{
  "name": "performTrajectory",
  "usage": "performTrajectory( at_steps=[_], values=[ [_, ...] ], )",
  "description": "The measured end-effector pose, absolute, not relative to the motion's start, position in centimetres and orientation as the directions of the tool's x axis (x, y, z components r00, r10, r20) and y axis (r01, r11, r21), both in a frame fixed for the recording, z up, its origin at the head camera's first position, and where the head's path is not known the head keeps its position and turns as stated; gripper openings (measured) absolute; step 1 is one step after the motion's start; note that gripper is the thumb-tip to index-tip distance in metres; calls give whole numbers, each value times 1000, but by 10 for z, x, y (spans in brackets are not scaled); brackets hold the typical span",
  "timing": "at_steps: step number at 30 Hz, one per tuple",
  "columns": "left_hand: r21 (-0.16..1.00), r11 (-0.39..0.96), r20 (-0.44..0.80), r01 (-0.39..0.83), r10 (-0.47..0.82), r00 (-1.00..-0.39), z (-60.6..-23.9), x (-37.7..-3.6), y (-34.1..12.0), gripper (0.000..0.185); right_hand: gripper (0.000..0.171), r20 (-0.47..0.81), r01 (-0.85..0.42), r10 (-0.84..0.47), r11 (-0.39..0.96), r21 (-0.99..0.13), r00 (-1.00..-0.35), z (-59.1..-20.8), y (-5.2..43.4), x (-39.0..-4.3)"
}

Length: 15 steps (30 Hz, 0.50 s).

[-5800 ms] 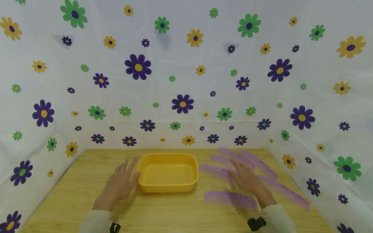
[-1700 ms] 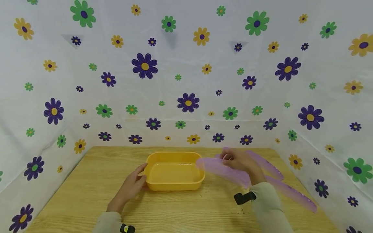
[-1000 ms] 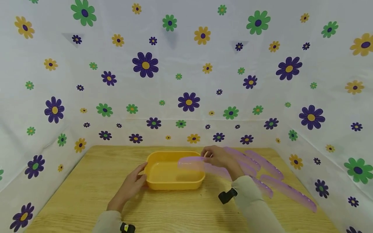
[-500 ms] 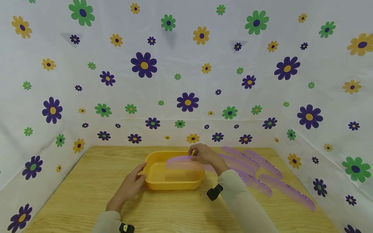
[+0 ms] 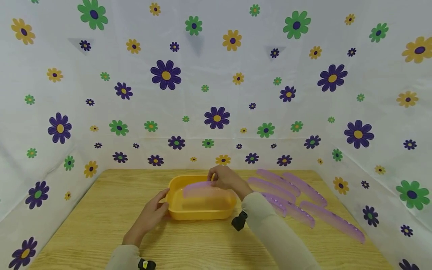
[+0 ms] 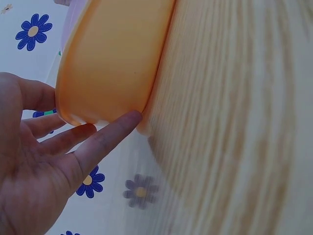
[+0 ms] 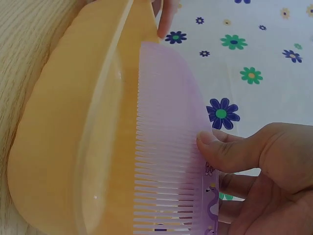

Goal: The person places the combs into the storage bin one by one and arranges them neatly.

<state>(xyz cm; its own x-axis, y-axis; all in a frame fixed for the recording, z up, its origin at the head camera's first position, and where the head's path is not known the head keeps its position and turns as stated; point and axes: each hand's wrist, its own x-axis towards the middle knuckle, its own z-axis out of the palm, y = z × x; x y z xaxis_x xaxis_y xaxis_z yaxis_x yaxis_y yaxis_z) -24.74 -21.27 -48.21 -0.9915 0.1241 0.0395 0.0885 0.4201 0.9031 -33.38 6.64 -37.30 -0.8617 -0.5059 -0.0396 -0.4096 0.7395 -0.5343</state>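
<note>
My right hand (image 5: pixel 225 177) pinches a translucent lilac comb (image 5: pixel 199 189) between thumb and fingers. In the right wrist view the thumb lies on the comb's printed spine, and its teeth (image 7: pixel 159 191) face into a yellow plastic tray (image 5: pixel 200 215). The comb lies lengthwise over the tray's inside, its rounded end toward the left. My left hand (image 5: pixel 152 215) is at the tray's left end. In the left wrist view its fingers are spread and nearly straight, with fingertips (image 6: pixel 134 116) against the tray's outer wall.
Several more lilac combs lie on the wooden table (image 5: pixel 189 243) right of the tray, among them a long comb (image 5: pixel 332 221) farthest right and a comb (image 5: pixel 305 187) near the back. My right sleeve partly covers the nearer ones. A flowered white cloth (image 5: pixel 189 105) encloses the table.
My right hand, earlier over the combs, has taken one up and carried it left over the tray. My left hand has moved onto the tray's end. No comb lies at the front now.
</note>
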Motion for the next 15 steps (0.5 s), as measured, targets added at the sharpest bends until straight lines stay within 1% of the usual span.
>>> performTrajectory(
  at_steps=[9,15],
  values=[
    [902,424,33,81,119,-992,-483,-248,-211,55,9,-70,-394,-502,751,-530,-862,-378,53,-337],
    [914,395,44,91,127,-991,-483,-248,-212,54,10,-69,-431,-531,751,-500,-845,-384,47,-341]
  ],
)
